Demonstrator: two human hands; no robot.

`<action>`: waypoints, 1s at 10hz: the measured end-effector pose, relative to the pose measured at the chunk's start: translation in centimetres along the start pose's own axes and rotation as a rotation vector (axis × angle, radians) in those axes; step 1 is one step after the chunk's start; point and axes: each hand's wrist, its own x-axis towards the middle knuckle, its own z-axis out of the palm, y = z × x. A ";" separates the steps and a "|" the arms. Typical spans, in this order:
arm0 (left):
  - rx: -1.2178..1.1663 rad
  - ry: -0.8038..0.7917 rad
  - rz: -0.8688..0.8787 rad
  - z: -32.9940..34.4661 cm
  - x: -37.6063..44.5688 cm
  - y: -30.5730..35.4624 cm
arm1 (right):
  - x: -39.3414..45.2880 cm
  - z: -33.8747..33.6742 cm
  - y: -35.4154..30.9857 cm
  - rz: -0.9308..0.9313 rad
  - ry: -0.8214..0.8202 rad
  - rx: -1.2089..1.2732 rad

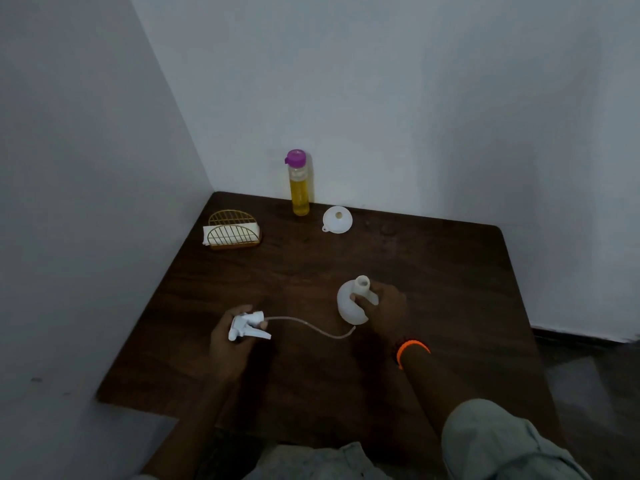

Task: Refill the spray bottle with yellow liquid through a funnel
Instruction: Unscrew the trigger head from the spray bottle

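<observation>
White spray head (pixel 247 325) clenched in L hand (pixel 228 341) grip, R hand (pixel 386 306) grip wrapped round bottle (pixel 348 306) neck

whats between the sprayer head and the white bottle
Only the thin tube from the sprayer head, curving over bare table toward the bottle; seen in the head view.

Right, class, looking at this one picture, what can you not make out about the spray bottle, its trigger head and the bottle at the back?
1. Head view: whether the white bottle holds liquid; its wall is opaque and the light is dim.
2. Head view: its right side, covered by the right hand.
3. Head view: the rear of the trigger head, hidden in the left hand.
4. Head view: any label on the yellow bottle; it is too small and blurred.
</observation>
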 end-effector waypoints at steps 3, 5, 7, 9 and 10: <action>-0.586 -1.620 -0.122 0.0 0.8 -0.6 | 0.4 0.6 0.5 0.041 -0.007 -0.003; -0.542 -1.636 0.075 -0.4 1.8 -0.6 | 0.0 0.6 0.0 0.074 -0.011 0.028; -0.506 -1.641 0.215 0.7 0.5 -1.5 | 0.0 0.4 -0.3 0.072 -0.010 0.018; -0.538 -1.614 0.346 1.9 0.0 -2.2 | -0.4 0.4 -0.6 0.073 0.011 0.034; -0.530 -1.637 0.346 2.4 -0.1 -2.2 | -1.0 0.1 -1.5 0.042 0.036 0.035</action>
